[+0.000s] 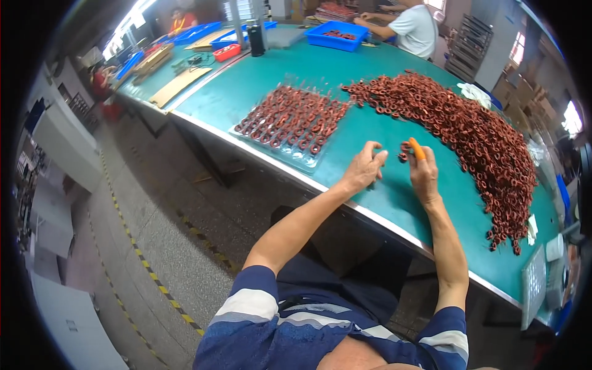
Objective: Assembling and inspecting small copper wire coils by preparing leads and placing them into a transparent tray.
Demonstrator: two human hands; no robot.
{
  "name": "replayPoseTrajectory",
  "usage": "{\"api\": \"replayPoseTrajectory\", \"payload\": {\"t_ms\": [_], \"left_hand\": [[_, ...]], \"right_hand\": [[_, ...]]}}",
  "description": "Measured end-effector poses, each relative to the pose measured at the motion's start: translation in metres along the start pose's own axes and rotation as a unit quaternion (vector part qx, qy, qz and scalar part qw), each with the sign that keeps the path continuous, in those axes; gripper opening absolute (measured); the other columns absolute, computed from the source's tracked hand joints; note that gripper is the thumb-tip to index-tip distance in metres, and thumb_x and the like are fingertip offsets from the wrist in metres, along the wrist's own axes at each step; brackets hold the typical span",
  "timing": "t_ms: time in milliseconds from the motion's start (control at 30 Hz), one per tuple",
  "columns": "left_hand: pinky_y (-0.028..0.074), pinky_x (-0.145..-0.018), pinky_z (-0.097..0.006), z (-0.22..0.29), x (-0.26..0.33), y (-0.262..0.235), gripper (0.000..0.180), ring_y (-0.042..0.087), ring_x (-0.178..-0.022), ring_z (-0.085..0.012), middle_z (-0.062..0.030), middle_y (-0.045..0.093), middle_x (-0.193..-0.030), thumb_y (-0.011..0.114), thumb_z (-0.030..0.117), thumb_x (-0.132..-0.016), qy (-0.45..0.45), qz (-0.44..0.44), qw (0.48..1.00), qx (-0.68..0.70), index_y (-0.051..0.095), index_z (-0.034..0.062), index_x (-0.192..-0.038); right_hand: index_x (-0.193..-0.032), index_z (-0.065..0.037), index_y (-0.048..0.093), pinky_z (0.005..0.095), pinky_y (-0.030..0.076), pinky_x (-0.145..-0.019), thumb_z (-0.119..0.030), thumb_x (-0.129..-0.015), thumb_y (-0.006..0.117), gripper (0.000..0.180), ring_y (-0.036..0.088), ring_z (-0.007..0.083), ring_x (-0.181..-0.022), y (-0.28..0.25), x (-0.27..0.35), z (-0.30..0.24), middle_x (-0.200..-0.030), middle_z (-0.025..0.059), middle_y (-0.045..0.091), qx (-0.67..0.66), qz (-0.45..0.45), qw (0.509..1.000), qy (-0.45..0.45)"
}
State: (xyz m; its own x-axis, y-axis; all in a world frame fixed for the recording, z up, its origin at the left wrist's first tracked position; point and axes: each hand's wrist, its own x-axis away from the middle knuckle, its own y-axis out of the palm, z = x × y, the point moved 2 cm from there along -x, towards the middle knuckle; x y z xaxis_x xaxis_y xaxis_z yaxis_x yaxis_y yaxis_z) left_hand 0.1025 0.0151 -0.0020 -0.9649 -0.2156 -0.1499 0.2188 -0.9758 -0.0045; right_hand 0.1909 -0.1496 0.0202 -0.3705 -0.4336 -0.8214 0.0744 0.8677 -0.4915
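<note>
My right hand, with an orange finger cot on one finger, is closed over the front part of the table. A few small reddish-brown wire-wound ring coils show at its fingertips. To its left, my left hand hovers near the table edge with its fingers curled in. Whatever it may hold is hidden. Beyond that hand lies a clear plastic tray filled with rows of the same ring coils. A large heap of loose ring coils curves along the right side.
The green tabletop has a pale front edge. At the back stand a blue bin with coils, a small red tray and a black cylinder. A co-worker is across the table. Clear trays lean at the right.
</note>
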Motion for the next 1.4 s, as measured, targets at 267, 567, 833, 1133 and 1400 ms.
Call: {"api": "replayPoseTrajectory", "payload": {"t_ms": [267,567,833,1133,1400], "left_hand": [[0.048,-0.057,-0.025,0.0,-0.011,0.012,0.037,0.06,-0.066,-0.0131,-0.0072,0.061,-0.088,0.045,0.037,-0.101,-0.019,-0.112,0.986,0.124,0.051,0.0031,-0.115],[0.047,-0.054,-0.025,0.001,-0.014,0.004,0.022,0.058,-0.062,-0.012,-0.0038,0.06,-0.075,0.057,0.026,-0.097,-0.031,-0.09,0.964,0.249,0.055,0.0047,-0.103],[0.048,-0.055,-0.025,0.002,-0.01,0.009,0.02,0.058,-0.062,-0.0122,-0.0035,0.06,-0.077,0.056,0.024,-0.096,-0.046,-0.114,0.965,0.232,0.056,0.0044,-0.102],[0.048,-0.055,-0.025,0.002,-0.008,0.01,0.023,0.057,-0.061,-0.0105,-0.002,0.06,-0.076,0.057,0.025,-0.096,-0.079,-0.116,0.951,0.275,0.062,0.0036,-0.1],[0.047,-0.051,-0.027,0.003,-0.012,0.018,0.024,0.056,-0.057,-0.0122,-0.0034,0.057,-0.07,0.05,0.024,-0.099,-0.045,-0.017,0.98,0.191,0.058,0.0033,-0.091]], "right_hand": [[-0.113,0.001,0.06,0.0356,0.053,-0.068,-0.003,-0.079,0.07,0.036,0.062,0.0288,-0.081,0.006,-0.002,-0.02,-0.094,0.0127,0.06,0.036,-0.03,0.992,-0.121],[-0.129,-0.003,0.051,0.0286,0.05,-0.073,-0.016,-0.086,0.072,0.05,0.059,0.0143,-0.078,0.005,-0.002,-0.006,-0.094,0.0056,0.06,-0.19,0.002,0.97,0.151],[-0.106,0.002,0.064,0.0227,0.046,-0.063,-0.018,-0.093,0.063,0.024,0.055,0.009,-0.071,0.009,0.0,0.003,-0.081,0.0042,0.063,-0.387,-0.056,0.866,0.312],[-0.1,-0.001,0.07,0.026,0.048,-0.068,-0.015,-0.092,0.062,0.018,0.061,0.0128,-0.077,0.005,-0.008,-0.018,-0.087,0.0038,0.066,-0.241,-0.081,0.941,0.222],[-0.089,0.0,0.069,0.0347,0.048,-0.074,-0.008,-0.083,0.069,0.01,0.059,0.0271,-0.085,0.003,-0.012,-0.033,-0.087,0.0113,0.061,-0.051,0.001,0.996,0.07]]}}
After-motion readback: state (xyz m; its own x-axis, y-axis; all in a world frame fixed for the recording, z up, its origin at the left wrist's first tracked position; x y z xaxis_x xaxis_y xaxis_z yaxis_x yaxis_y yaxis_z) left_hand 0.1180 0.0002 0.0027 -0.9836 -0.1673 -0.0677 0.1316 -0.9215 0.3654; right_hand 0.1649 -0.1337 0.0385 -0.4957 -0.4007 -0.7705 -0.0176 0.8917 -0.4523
